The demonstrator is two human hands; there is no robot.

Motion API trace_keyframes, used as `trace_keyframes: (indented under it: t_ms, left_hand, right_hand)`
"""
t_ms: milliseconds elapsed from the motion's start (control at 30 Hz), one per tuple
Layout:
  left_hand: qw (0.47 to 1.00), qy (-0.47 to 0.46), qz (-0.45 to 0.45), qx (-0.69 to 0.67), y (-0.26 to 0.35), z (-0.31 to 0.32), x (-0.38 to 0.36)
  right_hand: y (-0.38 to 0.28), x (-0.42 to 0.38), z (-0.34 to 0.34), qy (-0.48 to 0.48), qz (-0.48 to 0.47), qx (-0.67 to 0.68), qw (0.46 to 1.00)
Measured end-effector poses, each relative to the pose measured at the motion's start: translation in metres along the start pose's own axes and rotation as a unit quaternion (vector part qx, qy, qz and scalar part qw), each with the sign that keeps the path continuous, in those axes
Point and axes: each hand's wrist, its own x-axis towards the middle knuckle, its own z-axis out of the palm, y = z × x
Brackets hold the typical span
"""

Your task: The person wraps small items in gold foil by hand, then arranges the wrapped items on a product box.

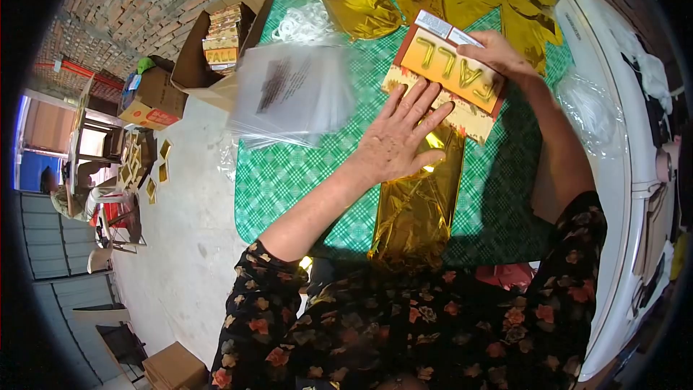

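Note:
A printed card (443, 65) with gold "FALL" letters and a leaf border lies tilted on the table. My right hand (498, 56) grips its upper right edge, thumb on top and the other fingers partly hidden. Flat over the card's lower left edge, my left hand (404, 133) has its fingers stretched out and thumb apart. Beneath the left hand and the card, a shiny gold foil piece (415, 213) runs down to the table's near edge. Its upper end is hidden.
Clear plastic bags (299, 94) are stacked left on the green checked tablecloth (336, 206). White rings (303, 22) and more gold foil (361, 3) lie behind. A cardboard box (189, 65) holds similar FALL cards. A white appliance (613, 195) stands close on the right.

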Motion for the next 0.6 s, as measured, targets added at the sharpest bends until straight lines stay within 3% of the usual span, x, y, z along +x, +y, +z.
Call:
trace_keyframes:
  t_ms: [67, 167, 333, 600]
  left_hand:
    - [1.0, -0.002, 0.002, 0.004, -0.001, 0.001, 0.0]
    - [1.0, -0.01, 0.0, 0.008, -0.001, 0.002, 0.0]
    - [1.0, -0.025, -0.005, -0.004, 0.0, 0.001, 0.001]
    - [0.999, -0.04, -0.003, -0.006, 0.0, 0.004, 0.0]
  right_hand:
    - [-0.003, 0.0, 0.007, -0.024, 0.002, -0.007, 1.0]
    - [-0.022, -0.001, 0.017, -0.025, -0.025, -0.135, 0.99]
    - [-0.014, 0.004, 0.035, 0.029, -0.087, -0.285, 0.954]
    - [-0.01, -0.001, 0.053, 0.091, -0.161, -0.374, 0.909]
